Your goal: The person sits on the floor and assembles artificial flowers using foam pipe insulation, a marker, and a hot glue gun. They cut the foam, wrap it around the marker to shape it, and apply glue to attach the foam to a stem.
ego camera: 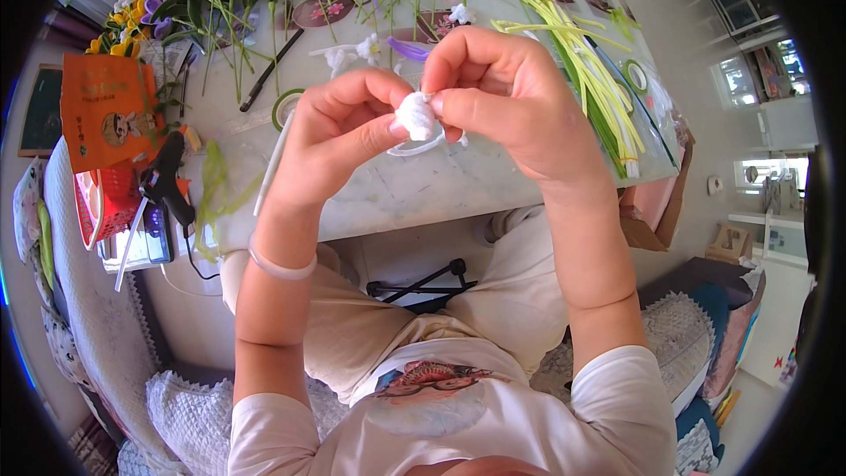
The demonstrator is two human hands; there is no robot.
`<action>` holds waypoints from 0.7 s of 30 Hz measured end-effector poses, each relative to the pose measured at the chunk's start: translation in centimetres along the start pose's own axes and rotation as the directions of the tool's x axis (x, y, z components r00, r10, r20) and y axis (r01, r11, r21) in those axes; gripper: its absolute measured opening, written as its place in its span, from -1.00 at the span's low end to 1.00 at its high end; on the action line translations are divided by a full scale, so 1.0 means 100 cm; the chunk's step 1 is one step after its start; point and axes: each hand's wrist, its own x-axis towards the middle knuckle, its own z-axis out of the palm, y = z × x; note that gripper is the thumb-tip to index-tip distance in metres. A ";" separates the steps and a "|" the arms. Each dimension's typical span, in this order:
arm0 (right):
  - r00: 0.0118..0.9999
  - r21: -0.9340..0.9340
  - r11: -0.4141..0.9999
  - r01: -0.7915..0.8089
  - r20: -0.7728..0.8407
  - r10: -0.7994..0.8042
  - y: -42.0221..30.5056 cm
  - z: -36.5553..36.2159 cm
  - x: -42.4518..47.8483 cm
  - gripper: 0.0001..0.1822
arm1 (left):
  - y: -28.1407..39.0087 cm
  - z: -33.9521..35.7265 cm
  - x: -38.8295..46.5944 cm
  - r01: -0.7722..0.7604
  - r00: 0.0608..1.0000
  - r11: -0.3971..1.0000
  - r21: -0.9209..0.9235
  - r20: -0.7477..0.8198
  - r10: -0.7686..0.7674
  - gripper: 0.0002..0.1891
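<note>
Between both hands, above the table's near part, is a small white fuzzy coiled piece [415,117], seemingly pipe cleaner. My left hand [350,125] pinches its left side between thumb and fingers; a pale bangle circles that wrist. My right hand [505,96] pinches its upper right edge with thumb and forefinger. Just below hangs or lies a white curved strip [423,147], partly hidden by the piece and fingers. Beyond the hands lie a purple petal-shaped piece [408,49] and small white flowers [367,47]. A roll of green-edged tape [286,109] lies beside my left hand.
Yellow-green pipe cleaners [581,53] lie at the right near another tape roll [635,76]. A black glue gun [166,178] stands by an orange bag [109,112] on the left. Green-stemmed handmade flowers [225,0] cover the far left, with a black pen-like stick [271,71] nearby.
</note>
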 end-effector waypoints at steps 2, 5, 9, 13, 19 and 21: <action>1.000 -0.011 1.000 0.009 -0.022 -0.009 0.000 0.000 0.000 -0.93 | 0.001 -0.001 0.000 0.012 1.000 0.999 0.051 -0.017 -0.011 -0.89; 1.000 -0.016 1.000 0.006 -0.023 -0.006 -0.001 0.001 0.000 -0.93 | 0.003 -0.001 0.001 0.022 0.999 0.996 0.081 -0.027 -0.019 -0.88; 0.999 0.003 1.000 0.019 -0.046 -0.019 0.000 0.002 0.000 -0.93 | 0.004 -0.001 0.000 0.080 0.995 0.985 0.151 -0.070 -0.070 -0.88; 0.998 -0.009 1.000 0.028 -0.057 -0.028 0.000 0.002 0.001 -0.93 | 0.003 -0.001 0.000 0.072 0.996 0.988 0.134 -0.068 -0.063 -0.87; 0.987 -0.243 0.962 0.123 -0.070 -0.144 0.007 0.003 0.004 -0.93 | -0.002 -0.005 -0.001 0.025 0.995 0.999 -0.035 -0.095 -0.028 -0.85; 0.972 -0.329 0.926 0.185 -0.081 -0.222 0.008 0.009 0.002 -0.93 | -0.006 -0.005 0.000 -0.017 0.990 0.992 -0.122 -0.138 0.001 -0.85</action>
